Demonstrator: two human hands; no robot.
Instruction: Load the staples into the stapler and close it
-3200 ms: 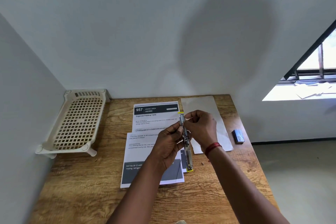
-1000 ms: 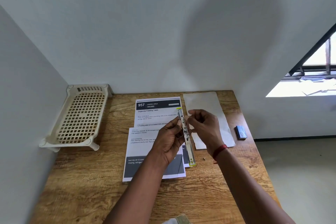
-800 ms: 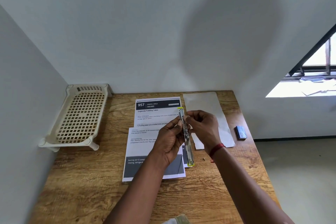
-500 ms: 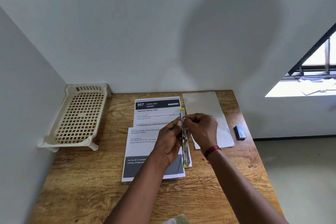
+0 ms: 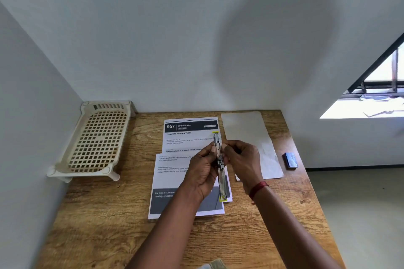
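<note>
Bright daylight enters from the window (image 5: 380, 76) at right, casting a soft shadow on the wall (image 5: 153, 39); edges bend

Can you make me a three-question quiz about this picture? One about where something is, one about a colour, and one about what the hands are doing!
1. Where is the cream basket?
A. far left corner of the table
B. on the floor
C. on the papers

2. What colour is the band on the right wrist?
A. green
B. red
C. white

3. What are the hands doing?
A. lying flat
B. both holding the stapler
C. lifting the basket

Answers: 1 A, it sits by the walls. 2 B, it looks red. 3 B, the left hand and right hand grip the opened stapler over the printed sheets.
</note>
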